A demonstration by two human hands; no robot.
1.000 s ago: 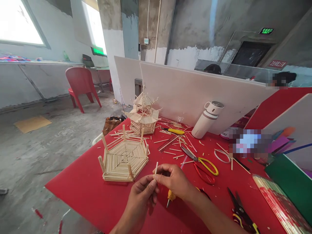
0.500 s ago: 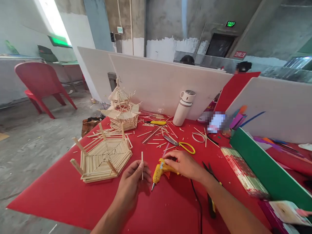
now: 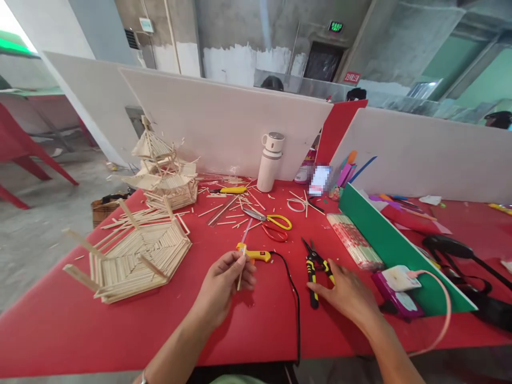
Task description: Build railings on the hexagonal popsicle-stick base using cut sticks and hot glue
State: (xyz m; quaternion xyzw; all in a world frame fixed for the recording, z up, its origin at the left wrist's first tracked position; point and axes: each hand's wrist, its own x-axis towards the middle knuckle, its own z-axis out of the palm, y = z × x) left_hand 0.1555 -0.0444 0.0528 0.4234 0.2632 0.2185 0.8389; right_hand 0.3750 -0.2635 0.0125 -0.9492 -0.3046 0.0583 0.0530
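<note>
My left hand (image 3: 226, 282) pinches a short, thin wooden stick (image 3: 240, 278) between thumb and fingers, above the red table. Behind that hand lies a yellow hot glue gun (image 3: 259, 256), partly hidden by the fingers. Over the black and yellow pliers (image 3: 312, 272) is my right hand (image 3: 344, 288), its thumb and fingers spread apart. The thumb crosses one handle and the fingers reach the other; the pliers lie on the table with handles apart. At the left stands an eight-sided-looking stick base (image 3: 144, 253) with upright posts.
A stick pagoda model (image 3: 170, 176) stands behind the base. Yellow-handled scissors (image 3: 278, 221), a yellow cutter (image 3: 232, 190) and loose sticks lie mid-table. A white bottle (image 3: 270, 168), a stick bundle (image 3: 354, 242) and a green board (image 3: 404, 261) stand or lie farther right. The glue gun's cord (image 3: 294, 288) runs to the front edge.
My right hand has let go of the glue gun and moved right to the pliers. The glue gun now rests on the table. My left hand keeps the stick; the view has turned right.
</note>
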